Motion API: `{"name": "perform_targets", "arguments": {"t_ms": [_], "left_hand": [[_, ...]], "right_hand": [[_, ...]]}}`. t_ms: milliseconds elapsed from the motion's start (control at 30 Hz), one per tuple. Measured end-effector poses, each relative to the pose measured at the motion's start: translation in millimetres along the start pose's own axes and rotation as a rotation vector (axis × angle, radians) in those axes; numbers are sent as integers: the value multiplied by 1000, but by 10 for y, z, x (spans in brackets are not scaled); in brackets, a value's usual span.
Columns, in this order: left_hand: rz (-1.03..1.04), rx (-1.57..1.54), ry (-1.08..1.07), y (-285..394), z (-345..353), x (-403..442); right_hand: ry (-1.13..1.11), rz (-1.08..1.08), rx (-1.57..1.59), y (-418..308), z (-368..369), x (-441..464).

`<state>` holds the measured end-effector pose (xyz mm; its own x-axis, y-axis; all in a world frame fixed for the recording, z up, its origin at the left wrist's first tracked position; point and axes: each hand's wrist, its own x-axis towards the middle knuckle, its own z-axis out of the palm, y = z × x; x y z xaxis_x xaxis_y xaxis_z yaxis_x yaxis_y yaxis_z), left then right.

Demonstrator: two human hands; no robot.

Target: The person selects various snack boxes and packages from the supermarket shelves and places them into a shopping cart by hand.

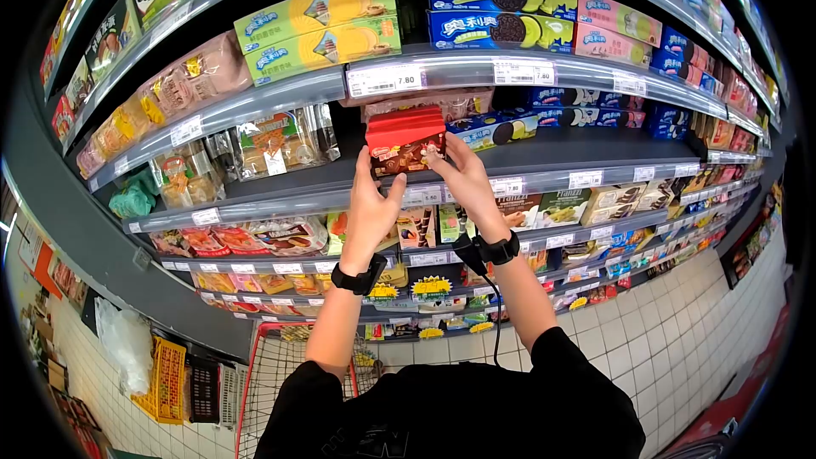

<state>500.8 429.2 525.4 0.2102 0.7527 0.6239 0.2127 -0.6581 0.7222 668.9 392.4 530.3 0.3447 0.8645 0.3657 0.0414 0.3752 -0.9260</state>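
Several red snack boxes (406, 143), packed one behind another, stand at the front of a grey shelf; the nearest has a dark brown front. My left hand (374, 208) grips their left side, its thumb near the lower front edge. On the right side, the fingers of my right hand (463, 177) are wrapped round the boxes, the thumb across the front. Just right of them lie blue and green cookie boxes (497, 129). Behind the red boxes, pinkish packets (442, 106) are partly hidden.
A shelf edge with price tags (384, 80) runs above my hands. Clear-wrapped pastries (280, 143) lie to the left. Below are more snack shelves, a wire shopping cart (255, 391) and a yellow crate (168, 378) on the floor. A cable (498, 323) hangs from my right wrist.
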Motion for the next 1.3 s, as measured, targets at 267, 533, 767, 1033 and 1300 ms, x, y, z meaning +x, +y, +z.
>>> {"name": "perform_targets", "arguments": {"t_ms": [267,533,767,1033,1300], "left_hand": [[24,-5,35,16,-68,-99],[96,-85,145,309,-311,-327],[54,-181,374,419,-506,-751],[-106,48,639,528,-1109,-1551],[-310,60,735,617,-1848,-2339]], "right_hand": [[-19,-71,90,-22,-10,-138],[-76,-121,223,-233,-3,-447],[-205,16,331,-220,236,-650],[-569,169,316,125,930,-1020],[-875,250,259,198,1769,-1569]]}}
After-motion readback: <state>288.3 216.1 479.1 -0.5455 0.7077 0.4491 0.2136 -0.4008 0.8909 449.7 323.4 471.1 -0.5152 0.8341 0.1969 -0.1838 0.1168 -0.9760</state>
